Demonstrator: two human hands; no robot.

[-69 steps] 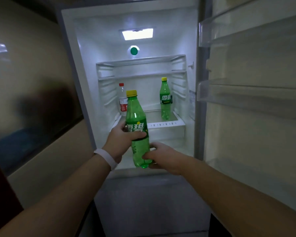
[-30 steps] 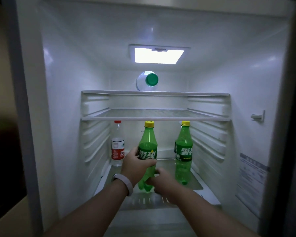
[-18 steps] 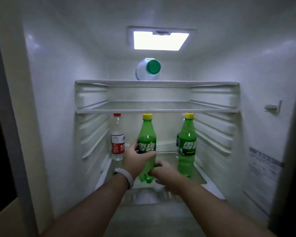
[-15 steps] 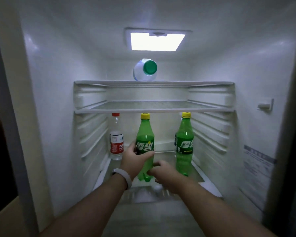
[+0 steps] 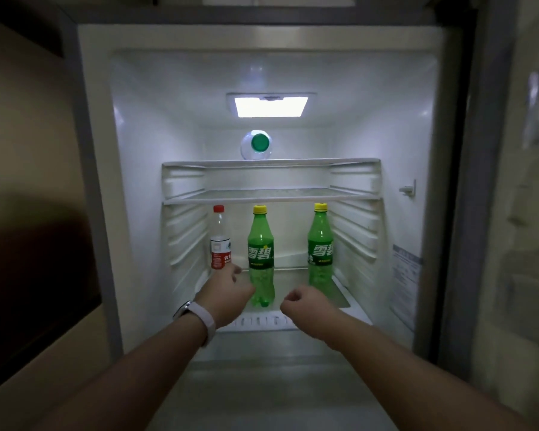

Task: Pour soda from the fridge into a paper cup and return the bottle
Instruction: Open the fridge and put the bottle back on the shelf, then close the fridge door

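Note:
A green soda bottle (image 5: 261,255) with a yellow cap stands upright on the lowest fridge shelf (image 5: 339,301), near its front edge. My left hand (image 5: 226,292), with a white wristband, hovers just left of the bottle's lower part with its thumb out and grips nothing. My right hand (image 5: 305,301) is to the right of the bottle's base, apart from it, with fingers loosely curled and empty. No paper cup is in view.
A second green soda bottle (image 5: 320,247) stands further right on the same shelf and a red-capped water bottle (image 5: 220,241) at its left. A green-capped bottle (image 5: 257,144) lies on the top shelf. The open fridge door (image 5: 535,213) is at the right.
Both hands have let go of the soda bottle, which now stands alone on the shelf. They have drawn back toward me, and my view has pulled back from the fridge.

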